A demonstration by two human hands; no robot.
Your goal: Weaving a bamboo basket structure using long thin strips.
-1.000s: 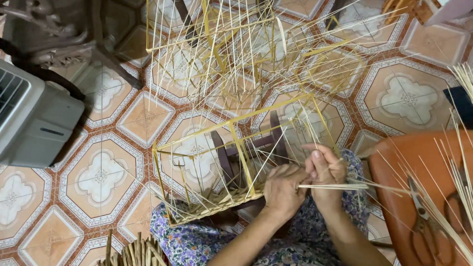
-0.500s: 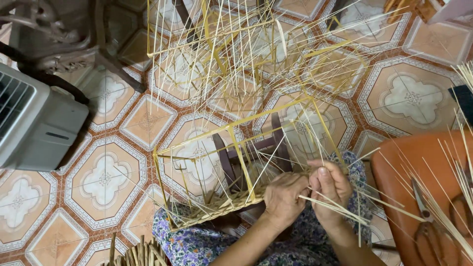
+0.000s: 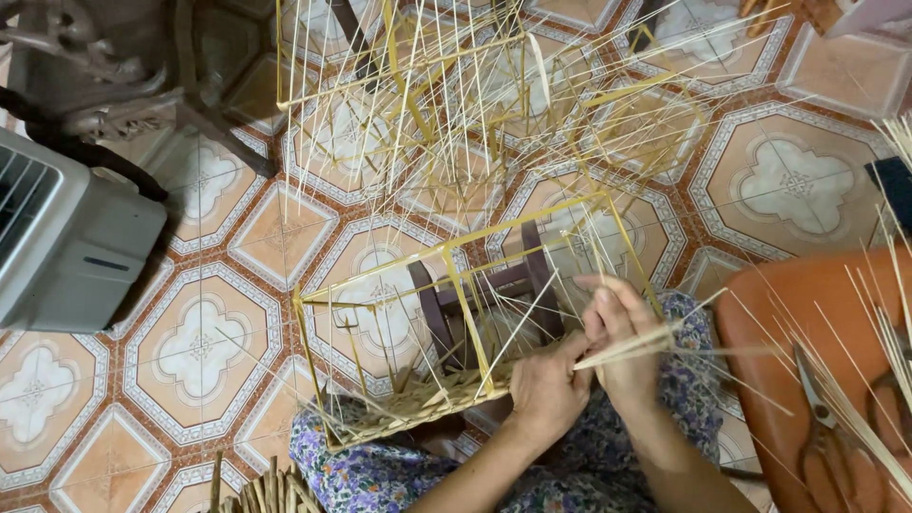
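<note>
View from above onto a patterned tile floor (image 3: 218, 342) in orange, white & red. Top centre, covering much of the floor, a tangle of unfinished bamboo-strip frames (image 3: 475, 104) w/ loose ends sticking out every way. Far left, a grey boxy fan or heater (image 3: 66, 237) w/ a black cable. Right edge, an orange-brown plastic seat (image 3: 807, 313) carrying loose strips & a pair of scissors (image 3: 817, 394).

Centre, on the person's lap over floral-print fabric (image 3: 380, 470), sits a box-shaped bamboo frame (image 3: 456, 313), yellow edges, woven base at its near side; a dark wooden stool (image 3: 484, 294) shows through it.

Left hand (image 3: 546, 389) curled closed against the frame's near right edge, gripping the weave there. Right hand (image 3: 622, 328) just beside it, touching, fingers pinched narrow around a thin bamboo strip (image 3: 665, 337) that runs out to the right over the knee.
</note>
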